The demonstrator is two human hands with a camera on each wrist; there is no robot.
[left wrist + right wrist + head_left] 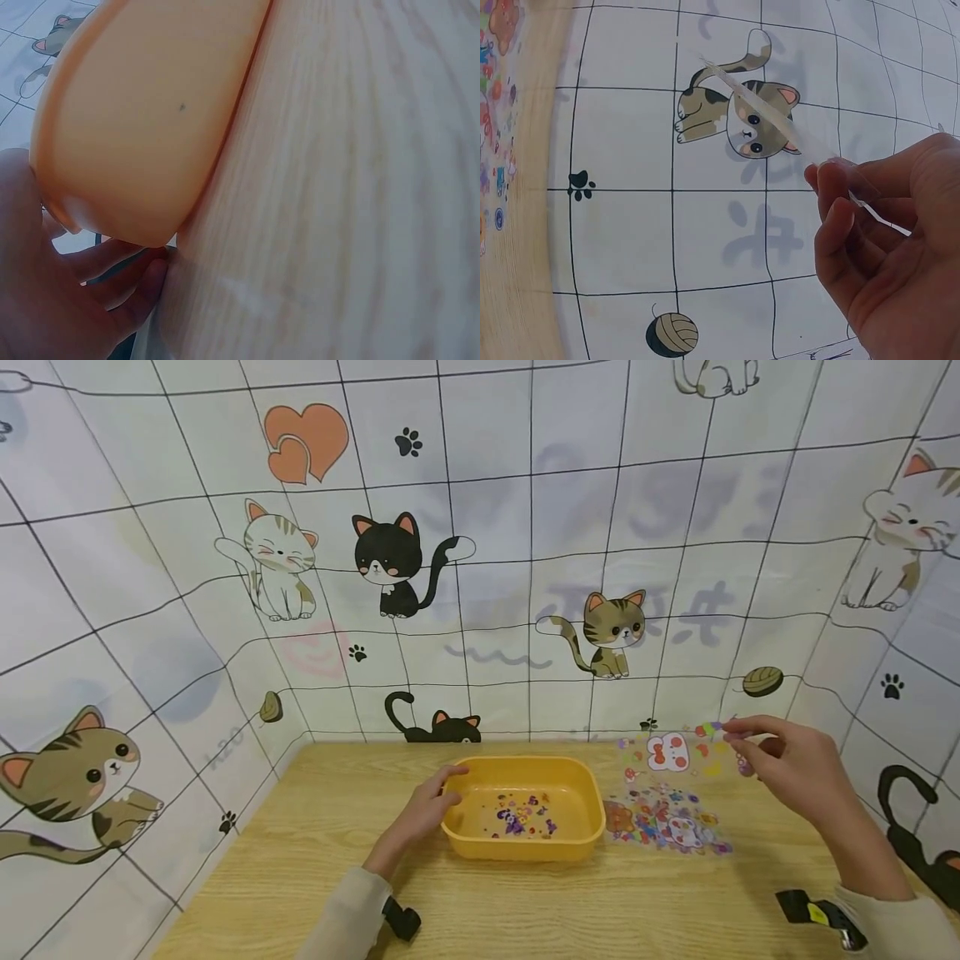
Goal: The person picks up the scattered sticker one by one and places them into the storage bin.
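Note:
A yellow plastic tub [522, 852] sits on the table with small colourful bits, many purple, scattered over its floor. My left hand [429, 802] grips its left end, fingers at the rim; the left wrist view shows this hand [82, 277] curled round the tub's end [142, 127]. My right hand [798, 768] is raised at the right, pinching the corner of a clear sheet with printed stickers [667, 752]. Edge-on in the right wrist view, that sheet [757, 105] is a thin pale strip beyond the fingertips of my right hand [889, 247].
A dense group of colourful stickers [667, 821] lies on the wooden table [337, 827] against the tub's right side. Behind and at both sides stands a white gridded covering with cartoon cats [390, 564]. Black straps [401, 918] are at my wrists.

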